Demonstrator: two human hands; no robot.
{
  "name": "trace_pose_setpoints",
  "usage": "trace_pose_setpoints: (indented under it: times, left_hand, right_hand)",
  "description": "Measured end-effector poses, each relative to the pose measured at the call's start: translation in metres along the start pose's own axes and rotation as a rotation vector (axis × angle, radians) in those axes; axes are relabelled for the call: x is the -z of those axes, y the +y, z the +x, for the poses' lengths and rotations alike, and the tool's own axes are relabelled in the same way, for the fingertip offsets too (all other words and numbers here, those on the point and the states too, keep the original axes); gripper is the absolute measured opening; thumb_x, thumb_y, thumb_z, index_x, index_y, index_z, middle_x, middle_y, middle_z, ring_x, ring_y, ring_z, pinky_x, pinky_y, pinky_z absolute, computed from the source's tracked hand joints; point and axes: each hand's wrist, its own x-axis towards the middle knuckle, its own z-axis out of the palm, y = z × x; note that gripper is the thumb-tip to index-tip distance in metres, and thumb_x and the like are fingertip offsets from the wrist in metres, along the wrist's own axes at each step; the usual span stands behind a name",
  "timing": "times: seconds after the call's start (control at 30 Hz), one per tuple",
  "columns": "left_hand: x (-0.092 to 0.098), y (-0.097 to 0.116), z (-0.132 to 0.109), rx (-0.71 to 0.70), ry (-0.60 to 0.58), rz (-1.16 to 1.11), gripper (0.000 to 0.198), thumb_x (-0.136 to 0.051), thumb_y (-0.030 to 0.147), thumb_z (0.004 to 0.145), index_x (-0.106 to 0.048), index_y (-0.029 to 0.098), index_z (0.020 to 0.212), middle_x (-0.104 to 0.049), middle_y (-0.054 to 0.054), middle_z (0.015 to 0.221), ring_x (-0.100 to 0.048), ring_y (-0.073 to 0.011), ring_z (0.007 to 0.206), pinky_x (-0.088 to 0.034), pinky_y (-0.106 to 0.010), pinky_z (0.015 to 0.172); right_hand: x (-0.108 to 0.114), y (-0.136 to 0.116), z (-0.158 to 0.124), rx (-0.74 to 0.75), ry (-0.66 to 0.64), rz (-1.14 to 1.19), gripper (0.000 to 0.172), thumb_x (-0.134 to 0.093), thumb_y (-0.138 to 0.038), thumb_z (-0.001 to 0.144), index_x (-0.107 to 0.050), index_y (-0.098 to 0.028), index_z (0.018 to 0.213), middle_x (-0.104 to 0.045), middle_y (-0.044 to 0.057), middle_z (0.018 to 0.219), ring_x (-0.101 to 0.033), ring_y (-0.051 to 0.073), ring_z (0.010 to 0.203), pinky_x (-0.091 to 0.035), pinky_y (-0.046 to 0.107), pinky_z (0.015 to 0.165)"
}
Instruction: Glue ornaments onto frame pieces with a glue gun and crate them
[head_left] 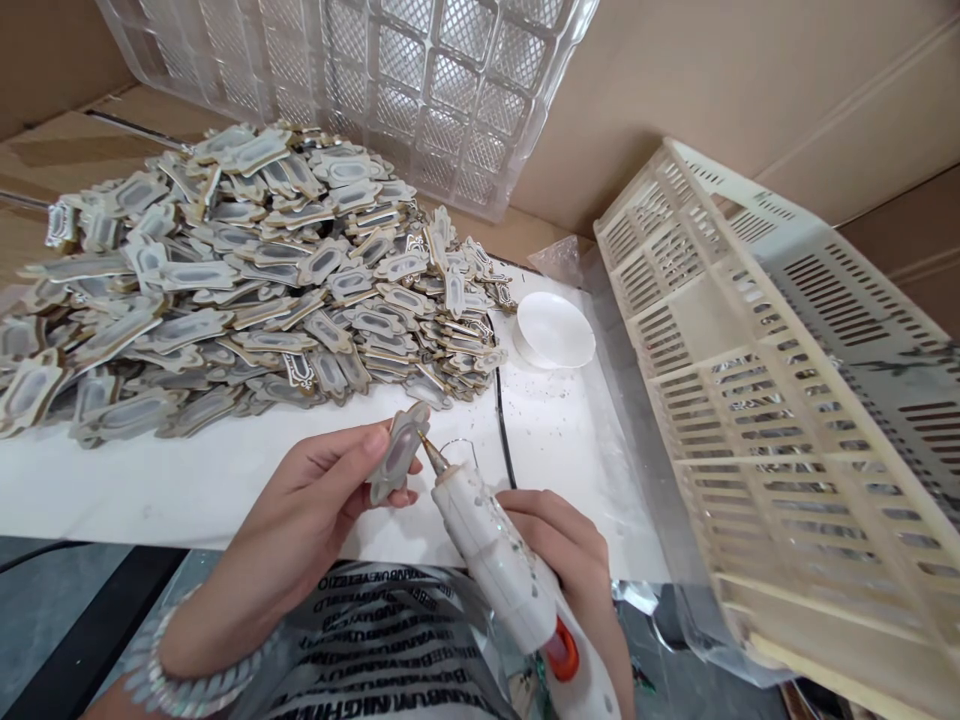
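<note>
My left hand (330, 480) pinches a small grey-white plaque (397, 455) with a scalloped outline and a recessed oval-like middle, tilted up over the white table. A white hot glue gun (499, 555) with a red-orange trigger is gripped by my right hand (562, 550), whose fingers are partly hidden behind its body. The gun's metal nozzle tip touches or nearly touches the plaque's right edge; I cannot tell which. Behind the hands lies a large heap of similar plaques (255, 270), several showing gold-brown edges and a few showing a silvery patterned face.
A round white bowl (555, 330) stands right of the heap. At the right, a cream slotted plastic basket (720, 360) leans beside the table (247, 480). A clear plastic tray (390, 70) stands at the back against cardboard. A black cord (502, 420) crosses the table.
</note>
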Motion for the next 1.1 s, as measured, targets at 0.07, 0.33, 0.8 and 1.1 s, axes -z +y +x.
trace_pose_setpoints:
  times: [0.07, 0.33, 0.8, 1.1]
  left_hand:
    - [-0.0009, 0.0001, -0.0001, 0.003, 0.002, 0.012, 0.043, -0.094, 0.057, 0.061, -0.081, 0.018, 0.074, -0.072, -0.003, 0.073, -0.062, -0.0073, 0.064, -0.056, -0.007, 0.059]
    - [-0.0035, 0.0013, 0.0, 0.002, -0.017, 0.012, 0.041, -0.092, 0.057, 0.064, -0.082, 0.019, 0.075, -0.073, -0.003, 0.072, -0.058, -0.0058, 0.059, -0.053, -0.007, 0.056]
    - [-0.0033, 0.0025, -0.0014, -0.005, 0.015, 0.015, 0.041, -0.093, 0.057, 0.062, -0.08, 0.018, 0.069, -0.069, -0.003, 0.067, -0.056, -0.0075, 0.059, -0.053, -0.009, 0.054]
    - [-0.003, 0.0028, -0.0032, 0.004, 0.031, 0.01, 0.043, -0.094, 0.057, 0.06, -0.08, 0.018, 0.069, -0.069, -0.002, 0.066, -0.057, -0.0076, 0.057, -0.054, -0.009, 0.053]
  right_hand:
    - [-0.002, 0.0016, -0.0019, -0.002, 0.009, 0.006, 0.02, -0.051, -0.021, 0.103, -0.071, -0.024, 0.101, -0.077, 0.004, 0.1, -0.071, 0.018, 0.079, -0.047, 0.032, 0.065]
    - [-0.003, 0.0029, -0.0028, -0.027, 0.002, 0.031, 0.019, -0.053, -0.023, 0.104, -0.071, -0.025, 0.101, -0.077, 0.003, 0.101, -0.071, 0.017, 0.081, -0.047, 0.032, 0.067]
    - [-0.0029, 0.0014, -0.0026, -0.033, -0.001, 0.009, 0.02, -0.055, -0.021, 0.101, -0.074, -0.024, 0.1, -0.077, 0.005, 0.098, -0.071, 0.018, 0.077, -0.049, 0.032, 0.063]
    - [0.0037, -0.0031, 0.0028, -0.058, -0.042, 0.013, 0.012, -0.063, -0.016, 0.095, -0.074, -0.022, 0.097, -0.078, 0.004, 0.098, -0.072, 0.018, 0.078, -0.053, 0.03, 0.064]
